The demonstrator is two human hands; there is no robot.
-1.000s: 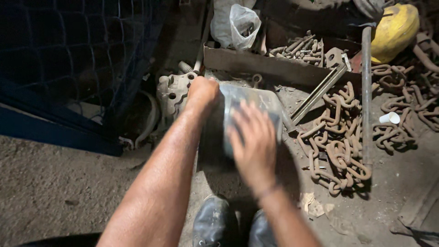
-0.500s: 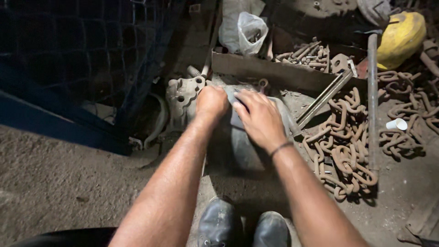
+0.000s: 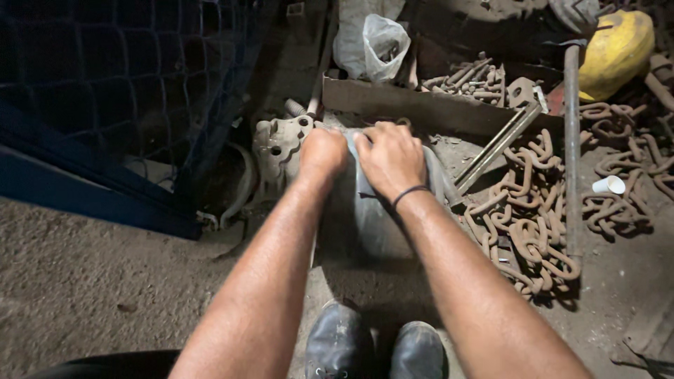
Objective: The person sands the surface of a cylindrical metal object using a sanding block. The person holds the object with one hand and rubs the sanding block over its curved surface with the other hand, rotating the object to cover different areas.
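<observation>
A grey sack-like bundle (image 3: 379,224) of plastic stands on the dirt floor in front of my black shoes (image 3: 338,347). My left hand (image 3: 321,153) grips its top edge at the left, fingers curled shut. Right beside it, my right hand (image 3: 392,158), with a dark band on the wrist, clutches the same top edge. The two hands nearly touch. The contents of the bundle are hidden.
A pale metal casting (image 3: 277,147) lies left of the bundle. Heavy rusty chain (image 3: 530,224) is heaped at the right, with a long steel bar (image 3: 571,140). Behind are a tray of rusty bolts (image 3: 463,81), a white plastic bag (image 3: 382,45), a yellow helmet (image 3: 618,42). Blue netting (image 3: 119,91) stands left.
My right hand has slid from the lower front of the bundle up to its top edge, next to the left hand. Both hands now bunch the top together.
</observation>
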